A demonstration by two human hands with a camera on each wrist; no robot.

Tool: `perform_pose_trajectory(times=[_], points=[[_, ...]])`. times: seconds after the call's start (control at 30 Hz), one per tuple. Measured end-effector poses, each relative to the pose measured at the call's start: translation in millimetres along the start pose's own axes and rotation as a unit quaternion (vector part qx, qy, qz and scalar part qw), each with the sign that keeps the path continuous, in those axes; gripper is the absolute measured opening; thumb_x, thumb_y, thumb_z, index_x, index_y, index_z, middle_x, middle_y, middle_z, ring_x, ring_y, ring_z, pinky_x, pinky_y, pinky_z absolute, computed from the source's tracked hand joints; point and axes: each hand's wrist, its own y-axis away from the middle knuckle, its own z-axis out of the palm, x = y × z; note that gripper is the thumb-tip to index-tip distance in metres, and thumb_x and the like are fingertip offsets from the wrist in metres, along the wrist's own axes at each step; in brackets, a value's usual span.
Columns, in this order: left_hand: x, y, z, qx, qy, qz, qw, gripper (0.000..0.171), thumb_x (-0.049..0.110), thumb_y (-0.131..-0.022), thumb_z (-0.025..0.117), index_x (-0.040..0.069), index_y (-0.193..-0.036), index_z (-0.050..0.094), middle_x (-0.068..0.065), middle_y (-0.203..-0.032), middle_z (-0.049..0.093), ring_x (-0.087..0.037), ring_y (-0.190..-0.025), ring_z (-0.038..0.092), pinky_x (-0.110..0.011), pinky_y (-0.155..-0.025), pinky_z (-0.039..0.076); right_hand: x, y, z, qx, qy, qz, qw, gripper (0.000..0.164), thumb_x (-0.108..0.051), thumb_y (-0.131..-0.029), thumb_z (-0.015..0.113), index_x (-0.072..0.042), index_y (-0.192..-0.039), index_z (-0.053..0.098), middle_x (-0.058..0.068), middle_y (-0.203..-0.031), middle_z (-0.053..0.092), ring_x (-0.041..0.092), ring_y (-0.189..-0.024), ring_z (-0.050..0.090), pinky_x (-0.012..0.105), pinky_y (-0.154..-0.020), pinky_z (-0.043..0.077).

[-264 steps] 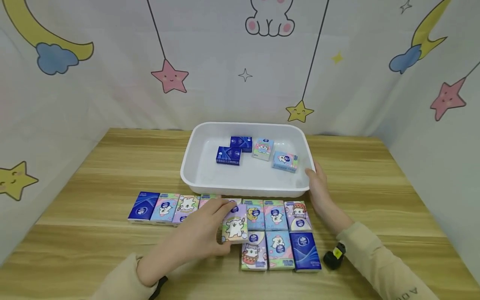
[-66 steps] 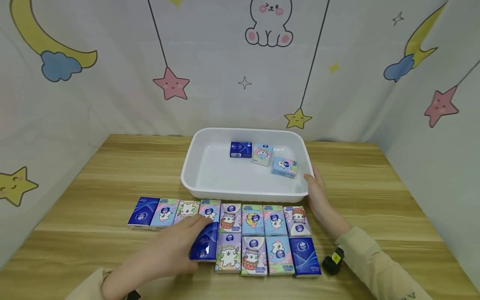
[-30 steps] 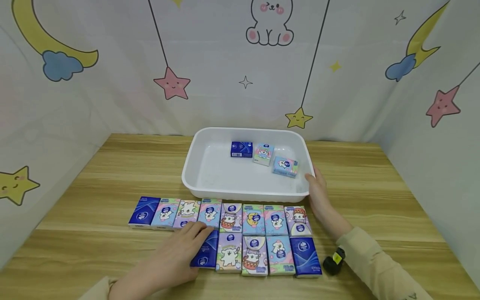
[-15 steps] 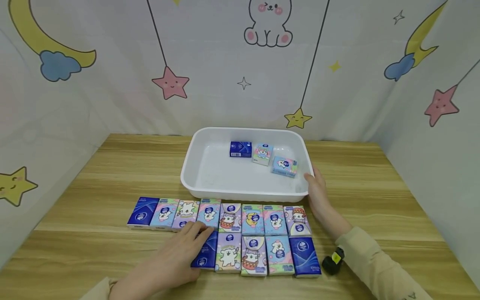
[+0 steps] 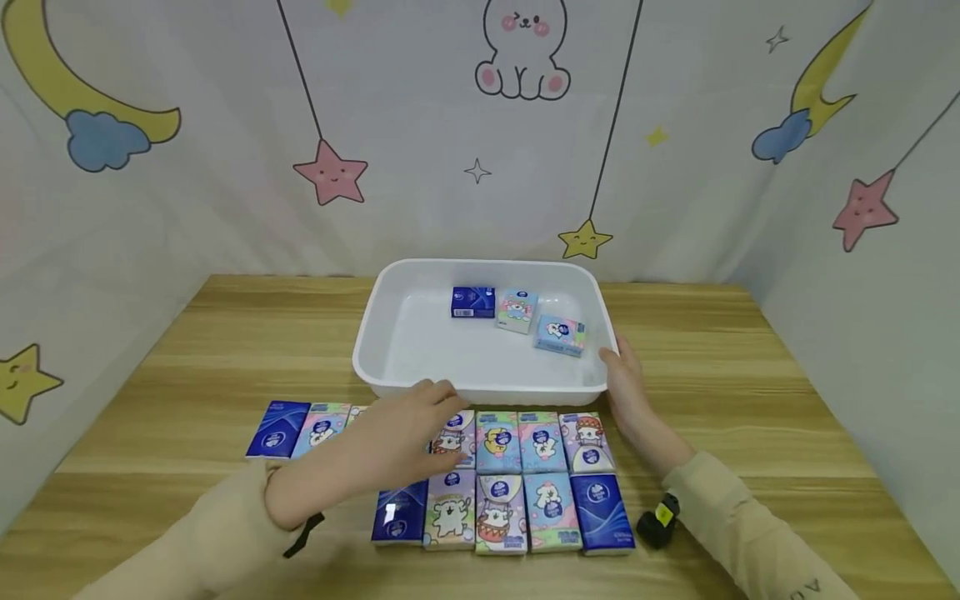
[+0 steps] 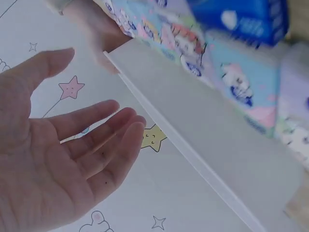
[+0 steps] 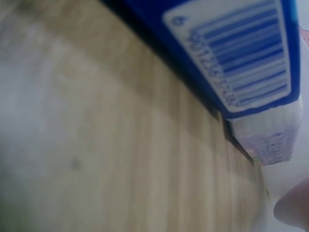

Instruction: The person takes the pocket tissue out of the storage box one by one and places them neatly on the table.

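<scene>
My left hand (image 5: 397, 437) hovers over the back row of tissue packs, fingers extended toward the front wall of the white plastic tray (image 5: 480, 393). In the left wrist view its palm (image 6: 53, 164) is bare and the fingers are loosely bent around nothing. My right hand (image 5: 632, 396) grips the tray's right rim, thumb over the edge. Inside the tray lie a dark blue tissue pack (image 5: 473, 302) and two cartoon-printed tissue packs (image 5: 517, 310). A dark blue tissue pack (image 5: 400, 518) ends the front row on the left. My left hand and forearm hide part of the back row.
Several cartoon tissue packs (image 5: 498, 443) form two touching rows before the tray. Another dark blue pack (image 5: 602, 515) closes the front row at right, its barcode side (image 7: 241, 53) near the right wrist camera. A small black object (image 5: 658, 522) sits beside the right sleeve.
One dark blue pack has left the tray and now lies in the front row, left of the purple pack placed earlier. My left hand has since released it and moved up toward the tray.
</scene>
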Motion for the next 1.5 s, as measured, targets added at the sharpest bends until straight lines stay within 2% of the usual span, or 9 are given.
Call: perform_pose_trajectory(times=[0.23,0.4,0.63,0.73,0.87,1.0,1.13,1.37,1.5], points=[[-4.4,-60.2,-23.5,0.018,0.036,-0.016,0.9991,0.043,0.034,-0.089,0.066,0.008,-0.123,0.064,-0.006,-0.113,0.067,-0.018,-0.096,0.065,-0.032,-0.079,0.057,0.8,-1.2,1.1,0.003,0.002,-0.006,1.000,0.057,-0.009,-0.100,0.031,-0.009,-0.154,0.014,0.011,-0.161,0.019,0.029,-0.147,0.023,0.043,-0.122,0.022],[-6.7,-110.1,-32.7,-0.001,0.046,-0.023,0.9987,0.041,0.033,-0.091,0.063,0.007,-0.122,0.065,-0.008,-0.114,0.069,-0.021,-0.102,0.066,-0.034,-0.086,0.056,1.5,-1.7,-0.4,0.004,0.000,-0.009,1.000,0.056,-0.009,-0.100,0.032,-0.009,-0.154,0.015,0.012,-0.161,0.019,0.030,-0.147,0.023,0.043,-0.122,0.022],[-12.4,-173.8,-18.3,-0.066,0.066,-0.041,0.9948,0.043,0.030,-0.091,0.063,0.002,-0.124,0.062,-0.014,-0.123,0.065,-0.027,-0.113,0.061,-0.037,-0.097,0.051,4.2,-1.8,-4.8,0.012,0.010,-0.012,1.000,0.056,-0.009,-0.100,0.032,-0.008,-0.154,0.017,0.014,-0.160,0.021,0.032,-0.146,0.026,0.045,-0.121,0.024],[-12.1,-194.6,-8.3,-0.100,0.047,-0.030,0.9934,0.053,0.030,-0.090,0.066,0.004,-0.134,0.055,-0.012,-0.136,0.057,-0.027,-0.127,0.053,-0.037,-0.109,0.043,5.6,-2.0,-5.7,0.009,0.015,-0.014,1.000,0.056,-0.009,-0.100,0.032,-0.008,-0.154,0.017,0.014,-0.159,0.022,0.032,-0.145,0.027,0.045,-0.120,0.024],[-7.2,-218.5,7.1,-0.128,0.010,-0.002,0.9917,0.063,0.029,-0.088,0.069,0.007,-0.142,0.046,-0.010,-0.145,0.049,-0.025,-0.135,0.046,-0.035,-0.115,0.036,7.5,-1.5,-6.3,0.010,0.017,-0.018,1.000,0.056,-0.008,-0.100,0.033,-0.008,-0.154,0.018,0.015,-0.159,0.023,0.033,-0.144,0.028,0.045,-0.120,0.025],[1.3,-235.1,20.6,-0.135,-0.040,0.003,0.9900,0.060,0.027,-0.088,0.068,0.007,-0.140,0.048,-0.009,-0.144,0.050,-0.022,-0.130,0.050,-0.033,-0.112,0.040,8.2,-0.7,-5.3,0.009,0.018,-0.017,1.000,0.056,-0.008,-0.099,0.033,-0.007,-0.153,0.018,0.016,-0.159,0.024,0.034,-0.144,0.028,0.045,-0.120,0.025],[9.6,-244.1,27.3,-0.134,-0.083,0.000,0.9876,0.048,0.024,-0.087,0.070,0.009,-0.130,0.056,-0.006,-0.133,0.057,-0.020,-0.119,0.057,-0.032,-0.106,0.046,8.2,-0.5,-4.2,0.007,0.020,-0.019,1.000,0.056,-0.007,-0.099,0.032,-0.007,-0.153,0.017,0.017,-0.158,0.024,0.035,-0.143,0.029,0.046,-0.120,0.026],[19.0,-244.1,31.0,-0.146,-0.108,-0.016,0.9833,0.037,0.012,-0.083,0.070,0.013,-0.120,0.062,-0.003,-0.120,0.064,-0.018,-0.108,0.060,-0.031,-0.101,0.048,7.3,-2.4,-2.3,0.006,0.015,-0.028,0.999,0.055,-0.007,-0.099,0.032,-0.006,-0.152,0.021,0.017,-0.156,0.028,0.034,-0.140,0.033,0.046,-0.118,0.029],[20.7,-241.6,30.2,-0.134,-0.134,0.002,0.9818,0.030,0.011,-0.086,0.067,0.012,-0.116,0.063,-0.002,-0.115,0.066,-0.018,-0.103,0.061,-0.030,-0.098,0.049,5.8,-2.3,-0.4,0.003,0.011,-0.039,0.999,0.055,-0.005,-0.097,0.031,-0.004,-0.152,0.022,0.018,-0.156,0.028,0.034,-0.140,0.032,0.046,-0.118,0.028]])
